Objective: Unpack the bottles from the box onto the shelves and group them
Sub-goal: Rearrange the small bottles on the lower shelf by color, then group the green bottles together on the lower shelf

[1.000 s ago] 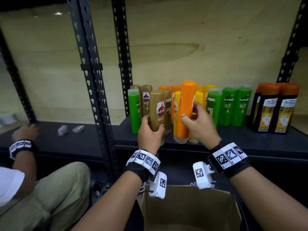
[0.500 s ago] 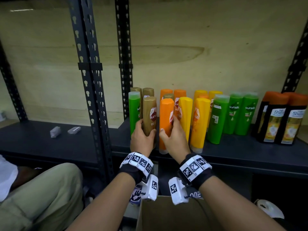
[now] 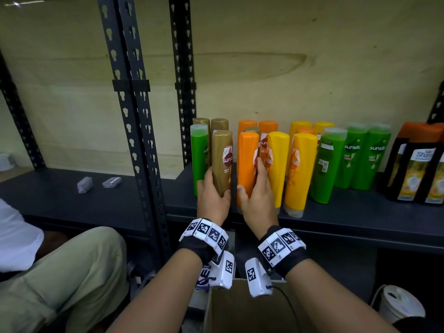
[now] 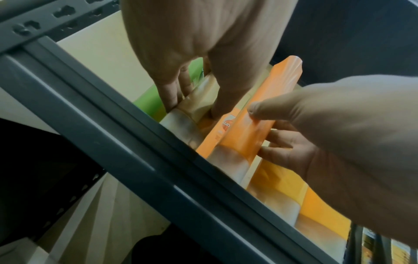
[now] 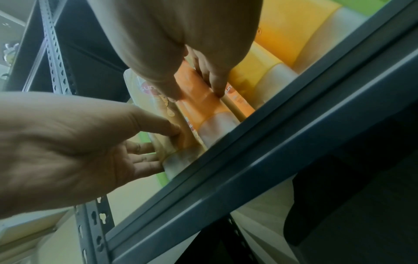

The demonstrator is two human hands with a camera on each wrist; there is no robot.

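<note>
The head camera looks forward and slightly down from in front of the dark shelf, far enough back to take in both forearms, the row of bottles and the cardboard box at the bottom edge. The left wrist camera sits very close, below the shelf's front lip, looking up along the left hand at a gold bottle. The right wrist camera mirrors it, aimed up along the right hand at an orange bottle. All three views share these two bottles and both hands; the wrist pictures seem tilted.
</note>
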